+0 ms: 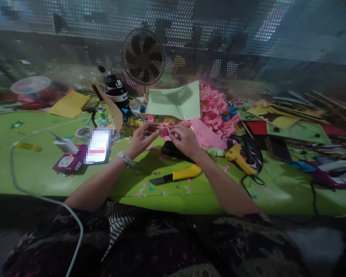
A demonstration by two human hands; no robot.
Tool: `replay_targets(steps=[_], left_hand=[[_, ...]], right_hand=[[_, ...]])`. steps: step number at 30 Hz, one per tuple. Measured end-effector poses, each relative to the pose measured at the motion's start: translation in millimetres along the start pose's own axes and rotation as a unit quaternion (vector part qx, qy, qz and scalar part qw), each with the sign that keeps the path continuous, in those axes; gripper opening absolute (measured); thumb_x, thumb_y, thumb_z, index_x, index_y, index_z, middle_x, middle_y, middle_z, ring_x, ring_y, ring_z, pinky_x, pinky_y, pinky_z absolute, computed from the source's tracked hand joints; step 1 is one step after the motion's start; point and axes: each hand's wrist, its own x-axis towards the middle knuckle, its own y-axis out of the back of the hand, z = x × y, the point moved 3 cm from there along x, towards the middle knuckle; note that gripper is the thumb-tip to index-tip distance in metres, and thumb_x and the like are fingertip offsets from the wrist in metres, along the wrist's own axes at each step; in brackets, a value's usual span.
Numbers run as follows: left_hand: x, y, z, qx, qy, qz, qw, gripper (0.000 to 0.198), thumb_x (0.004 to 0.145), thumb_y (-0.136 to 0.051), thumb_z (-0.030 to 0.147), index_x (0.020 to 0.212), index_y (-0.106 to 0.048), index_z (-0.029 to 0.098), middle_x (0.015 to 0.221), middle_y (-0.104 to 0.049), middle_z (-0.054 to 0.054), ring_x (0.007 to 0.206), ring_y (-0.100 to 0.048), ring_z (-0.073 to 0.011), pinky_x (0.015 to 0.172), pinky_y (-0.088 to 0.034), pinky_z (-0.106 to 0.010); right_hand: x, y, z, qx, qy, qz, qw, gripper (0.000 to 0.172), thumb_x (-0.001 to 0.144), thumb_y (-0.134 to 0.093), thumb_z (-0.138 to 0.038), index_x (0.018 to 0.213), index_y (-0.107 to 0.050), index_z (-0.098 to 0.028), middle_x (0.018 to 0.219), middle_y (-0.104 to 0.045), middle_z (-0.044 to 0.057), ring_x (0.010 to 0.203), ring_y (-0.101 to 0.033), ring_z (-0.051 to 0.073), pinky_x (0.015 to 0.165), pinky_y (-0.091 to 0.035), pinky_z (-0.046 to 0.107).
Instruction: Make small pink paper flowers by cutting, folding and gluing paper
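Both hands meet over the middle of the green table, fingers around a small piece of folded pink paper [165,132]. My left hand [144,137] pinches it from the left; a pale watch band circles that wrist. My right hand [186,140] closes on it from the right, partly hiding it. Beneath the right hand is a dark stapler-like object [173,149], mostly covered. Closer to me lies a yellow box cutter [186,174] with its blade out. Beyond the right hand is a sheet of pink paper [209,134] beside a heap of pink folded paper pieces [216,104].
A yellow glue gun [242,159] lies right. A lit phone [98,146] leans near a purple power strip [69,159] on the left, with a white cable [46,198] running off the edge. A fan [144,57], black bottle [117,92] and pale green sheet [174,100] stand behind.
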Motion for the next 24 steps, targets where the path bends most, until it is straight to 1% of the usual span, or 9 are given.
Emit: replay_targets(steps=[3,6,8,10,12,14,16,20,24], left_hand=[[-3,-6.4,10,0.122,-0.083,-0.027,0.989,0.027,0.081,-0.074,0.037,0.101,-0.068,0.020,0.106,-0.069,-0.009,0.105,-0.063,-0.0207,0.092,-0.054,-0.035],[-3,-9.3,7,0.134,-0.095,-0.023,0.986,0.016,0.086,-0.069,0.034,0.092,-0.070,0.020,0.103,-0.069,-0.009,0.104,-0.063,-0.0210,0.095,-0.053,-0.038],[-2,-9.4,0,0.098,-0.054,-0.019,0.994,0.019,0.086,-0.068,0.037,0.091,-0.069,0.019,0.101,-0.069,-0.009,0.100,-0.065,-0.0205,0.089,-0.056,-0.036],[-2,-9.6,-6,0.035,0.033,-0.030,0.998,0.028,0.083,-0.070,0.044,0.092,-0.067,0.017,0.097,-0.070,-0.009,0.091,-0.068,-0.0205,0.078,-0.059,-0.034],[-4,-10.4,-10,-0.040,0.139,-0.046,0.989,0.037,0.077,-0.074,0.049,0.094,-0.065,0.017,0.096,-0.070,-0.008,0.084,-0.071,-0.0210,0.064,-0.060,-0.032],[-7,-10.8,-8,-0.096,0.205,-0.043,0.973,0.044,0.071,-0.079,0.051,0.096,-0.064,0.017,0.098,-0.071,-0.007,0.083,-0.073,-0.0217,0.058,-0.060,-0.029],[-7,-10.8,-4,-0.128,0.216,-0.031,0.967,0.046,0.066,-0.082,0.051,0.092,-0.065,0.016,0.091,-0.072,-0.006,0.080,-0.073,-0.0210,0.059,-0.060,-0.029],[-5,-10.4,-4,-0.128,0.179,-0.009,0.975,0.045,0.063,-0.084,0.053,0.078,-0.067,0.014,0.075,-0.073,-0.005,0.071,-0.073,-0.0190,0.065,-0.060,-0.030],[-4,-5.9,-15,-0.085,0.158,0.025,0.983,0.041,0.062,-0.085,0.050,0.076,-0.069,0.015,0.070,-0.073,-0.005,0.063,-0.070,-0.0168,0.063,-0.058,-0.028]], right_hand=[[0,-1,0,0.005,-0.003,-0.016,1.000,0.015,0.092,-0.054,-0.025,0.090,-0.068,-0.021,0.105,-0.072,0.010,0.104,-0.064,0.025,0.094,-0.050,0.040],[0,0,-2,0.028,0.000,-0.023,0.999,0.016,0.094,-0.055,-0.026,0.090,-0.069,-0.021,0.105,-0.071,0.010,0.104,-0.064,0.024,0.094,-0.050,0.039],[1,1,-2,0.043,-0.005,-0.016,0.999,0.016,0.094,-0.056,-0.026,0.089,-0.070,-0.020,0.105,-0.071,0.010,0.103,-0.064,0.023,0.093,-0.050,0.038],[2,1,0,0.055,-0.015,-0.010,0.998,0.016,0.094,-0.056,-0.027,0.089,-0.070,-0.021,0.104,-0.071,0.009,0.103,-0.064,0.023,0.093,-0.050,0.038],[2,1,2,0.070,-0.023,-0.004,0.997,0.016,0.094,-0.057,-0.027,0.087,-0.070,-0.021,0.102,-0.071,0.008,0.101,-0.064,0.022,0.092,-0.050,0.037],[2,-1,3,0.088,-0.027,0.003,0.996,0.015,0.093,-0.058,-0.028,0.086,-0.070,-0.020,0.099,-0.071,0.008,0.098,-0.065,0.022,0.090,-0.051,0.036],[1,-4,5,0.108,-0.035,0.006,0.993,0.016,0.092,-0.059,-0.030,0.086,-0.069,-0.019,0.096,-0.071,0.008,0.095,-0.065,0.021,0.087,-0.053,0.035],[3,1,4,0.162,-0.058,-0.005,0.985,0.021,0.091,-0.060,-0.036,0.094,-0.070,-0.018,0.101,-0.069,0.009,0.090,-0.066,0.020,0.078,-0.057,0.033],[12,40,5,0.146,-0.070,0.011,0.987,0.026,0.090,-0.060,-0.040,0.100,-0.070,-0.019,0.105,-0.069,0.009,0.089,-0.066,0.020,0.081,-0.057,0.035]])
